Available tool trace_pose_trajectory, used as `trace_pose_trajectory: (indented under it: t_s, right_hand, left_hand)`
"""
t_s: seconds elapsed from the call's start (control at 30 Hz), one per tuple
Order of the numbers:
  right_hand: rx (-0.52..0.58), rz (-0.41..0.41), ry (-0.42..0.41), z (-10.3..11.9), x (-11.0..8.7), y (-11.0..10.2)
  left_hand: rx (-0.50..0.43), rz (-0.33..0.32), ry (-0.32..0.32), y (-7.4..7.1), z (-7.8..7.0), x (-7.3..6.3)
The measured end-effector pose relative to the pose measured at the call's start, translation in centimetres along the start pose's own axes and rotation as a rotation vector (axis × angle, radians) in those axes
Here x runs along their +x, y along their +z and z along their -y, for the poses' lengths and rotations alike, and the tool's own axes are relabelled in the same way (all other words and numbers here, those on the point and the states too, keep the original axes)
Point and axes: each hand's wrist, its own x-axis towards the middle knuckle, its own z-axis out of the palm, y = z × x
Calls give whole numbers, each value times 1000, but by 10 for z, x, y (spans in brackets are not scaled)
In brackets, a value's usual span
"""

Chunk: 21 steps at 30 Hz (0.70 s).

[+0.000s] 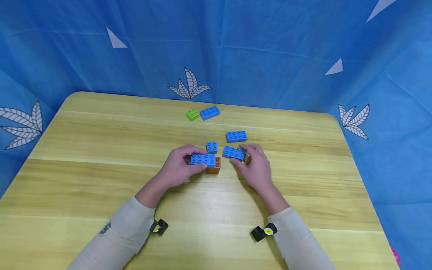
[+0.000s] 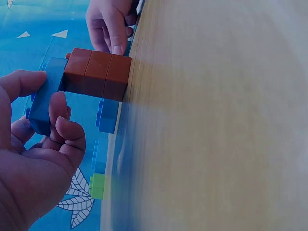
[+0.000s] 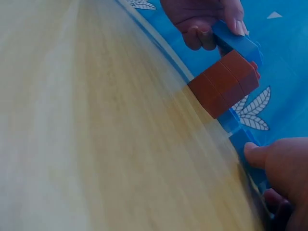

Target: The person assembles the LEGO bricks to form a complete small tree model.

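- The left hand (image 1: 177,168) is pinching the left blue brick (image 1: 202,160), thumb on the near side and fingers on the far side, spread only as wide as the brick.
- The left blue brick is lying over the top of a brown stack (image 1: 214,170) of 3 bricks, overhanging it to the left and leaving 2 brown studs showing; I cannot tell whether it is fully seated.
- The right hand (image 1: 258,167) is gripping the right blue brick (image 1: 233,152) between thumb and fingers, spread to its width, near and to the right of the stack.
- A square blue brick (image 1: 212,147) with 4 studs is sitting just beyond the stack, between the 2 held bricks.
- An 8-stud blue brick (image 1: 236,137) is lying just beyond the right hand.
- Farther off, toward the left, a lime-green brick (image 1: 192,114) and a far blue brick (image 1: 210,113) are lying side by side.
- Pale sleeves (image 1: 113,234) are covering both forearms over the wooden table (image 1: 101,150).
- A blue cloth (image 1: 263,67) is hanging beyond the far edge.
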Motion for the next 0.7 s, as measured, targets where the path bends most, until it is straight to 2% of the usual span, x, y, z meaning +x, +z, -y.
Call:
trace_pose_trajectory:
  t_s: [0.13, 0.2, 0.37, 0.47, 0.57, 0.7]
  right_hand:
    - [2, 10, -8, 0, 1, 1]
    - [72, 3, -11, 1, -1, 0]
    - [344, -2, -20, 7, -9, -4]
    - [470, 0, -28, 11, -13, -7]
    - [543, -3, -32, 15, -16, -10]
    - [577, 25, -43, 21, -19, -15]
  left_hand:
    - [-4, -3, -1, 1, 0, 0]
    - [-6, -2, -1, 1, 0, 0]
    - [-13, -5, -1, 0, 1, 0]
    - [-15, -9, 0, 0, 1, 0]
    - [-19, -7, 2, 0, 1, 0]
    - [-23, -2, 8, 0, 2, 0]
